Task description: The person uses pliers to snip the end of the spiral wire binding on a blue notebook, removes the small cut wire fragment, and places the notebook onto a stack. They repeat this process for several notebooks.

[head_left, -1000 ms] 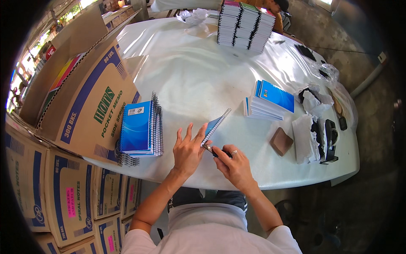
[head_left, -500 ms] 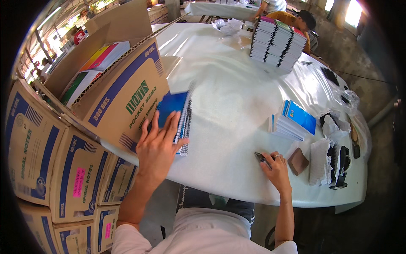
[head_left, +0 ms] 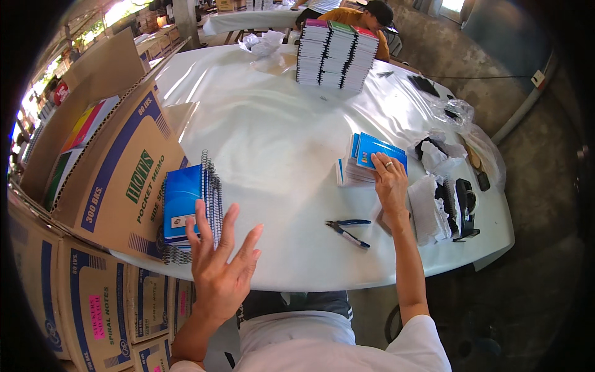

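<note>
Bending toward the rim of the fisheye view, the edges of the white table [head_left: 279, 142] curve away, and its far right corner is lost in a clutter of crumpled plastic bags [head_left: 455, 115] and dark items too small to make out. Only part of another person at the top edge shows, behind a tall stack of spiral notebooks [head_left: 338, 56] with coloured top covers. The left hand [head_left: 220, 270] hovers over the near table edge, palm down, fingers spread wide and empty, its fingertips just beside a pile of blue spiral notebooks [head_left: 186, 204] whose wire bindings face right; whether a fingertip touches the pile cannot be told. The right hand [head_left: 390, 183] reaches out with the arm straight, fingers laid flat on the blue top cover of a small stack of loose notebook pages [head_left: 372, 158]; it presses rather than grips, and a ring shows on one finger. Between the two hands, blue-handled pliers [head_left: 347, 230] lie untouched on the table. At the left, a large open cardboard carton [head_left: 118, 180] printed in blue and green leans against the table, with coloured notebooks half hidden inside it. Below it stand more sealed cartons [head_left: 93, 304] with blue bands and pink labels, cut off by the dark rim.
</note>
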Demonstrator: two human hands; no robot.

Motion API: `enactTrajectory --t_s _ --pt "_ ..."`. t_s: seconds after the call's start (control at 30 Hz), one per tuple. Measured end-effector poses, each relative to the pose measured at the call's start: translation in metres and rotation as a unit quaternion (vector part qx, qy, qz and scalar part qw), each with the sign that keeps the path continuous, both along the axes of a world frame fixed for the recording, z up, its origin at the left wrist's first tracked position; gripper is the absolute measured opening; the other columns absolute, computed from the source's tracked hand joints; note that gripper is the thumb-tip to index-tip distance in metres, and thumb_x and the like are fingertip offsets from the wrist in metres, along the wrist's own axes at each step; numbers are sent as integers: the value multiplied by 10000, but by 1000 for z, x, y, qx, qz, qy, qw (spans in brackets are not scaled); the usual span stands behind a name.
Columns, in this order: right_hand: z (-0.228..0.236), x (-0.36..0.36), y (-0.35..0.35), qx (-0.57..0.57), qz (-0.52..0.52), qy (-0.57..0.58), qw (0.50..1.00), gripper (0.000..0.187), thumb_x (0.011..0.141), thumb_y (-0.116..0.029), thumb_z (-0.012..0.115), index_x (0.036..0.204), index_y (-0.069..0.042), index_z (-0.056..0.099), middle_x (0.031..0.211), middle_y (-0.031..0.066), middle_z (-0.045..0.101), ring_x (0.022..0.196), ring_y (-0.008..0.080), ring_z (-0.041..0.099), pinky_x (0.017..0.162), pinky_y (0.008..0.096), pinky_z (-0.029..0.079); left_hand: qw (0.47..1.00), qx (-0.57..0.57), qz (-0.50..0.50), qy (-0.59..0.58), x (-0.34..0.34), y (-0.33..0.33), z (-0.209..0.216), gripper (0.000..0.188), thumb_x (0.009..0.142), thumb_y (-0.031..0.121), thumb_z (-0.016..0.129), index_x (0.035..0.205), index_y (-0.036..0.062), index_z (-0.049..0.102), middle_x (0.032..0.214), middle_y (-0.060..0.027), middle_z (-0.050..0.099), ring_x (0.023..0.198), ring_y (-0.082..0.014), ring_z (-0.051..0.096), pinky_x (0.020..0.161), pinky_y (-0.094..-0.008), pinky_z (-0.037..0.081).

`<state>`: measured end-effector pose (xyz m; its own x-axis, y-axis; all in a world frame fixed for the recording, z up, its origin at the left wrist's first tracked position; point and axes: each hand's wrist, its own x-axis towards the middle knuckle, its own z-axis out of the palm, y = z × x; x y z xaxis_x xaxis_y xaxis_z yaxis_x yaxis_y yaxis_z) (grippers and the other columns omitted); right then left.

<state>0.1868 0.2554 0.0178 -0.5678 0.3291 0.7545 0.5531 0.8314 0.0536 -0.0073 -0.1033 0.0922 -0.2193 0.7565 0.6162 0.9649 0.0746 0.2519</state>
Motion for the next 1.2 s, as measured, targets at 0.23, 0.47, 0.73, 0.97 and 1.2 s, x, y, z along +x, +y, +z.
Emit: enactTrajectory --t_s 0.23,0.47,0.73,0.97,1.2 --pt "35 -2 -58 16 110 69 991 367 720 -18 709 1085 -7 676 1076 121 694 1010 276 654 839 388 529 777 6 -182 -602 18 60 -47 596 956 231 622 1470 29 396 1431 -181 497 1361 -348 424 1122 -450 346" --pt "0 -17 -181 -164 282 -51 944 487 765 -174 769 1201 -17 620 1227 158 597 1180 328 555 1024 432 427 517 -71 -275 -808 -12 98 -101 612 991 225 569 1511 37 308 1361 -148 554 1262 -230 525 1110 -416 378" --pt "-72 -17 -166 -715 279 188 613 192 956 -38 606 1118 -29 502 1160 56 564 1082 116 527 962 259 411 821 -123 -330 -450 -37 80 -142 714 933 232 629 1527 42 281 1544 -135 373 1413 -294 360 1149 -384 290" --pt "-79 -17 -166 -657 244 102 706 351 884 39 633 1204 -32 508 1142 68 568 1048 142 547 931 256 426 985 -129 -98 60 29 100 -81 744 897 304 654 1516 82 304 1506 -181 399 1393 -397 350 1110 -484 328" --pt "26 106 4 -130 -234 174 948 222 828 5 642 1050 -2 633 962 168 652 925 338 629 825 417 486 937 -304 -165 -46 21 99 -74 536 944 263 589 1450 210 421 1088 -82 702 825 -309 698 701 -469 549"
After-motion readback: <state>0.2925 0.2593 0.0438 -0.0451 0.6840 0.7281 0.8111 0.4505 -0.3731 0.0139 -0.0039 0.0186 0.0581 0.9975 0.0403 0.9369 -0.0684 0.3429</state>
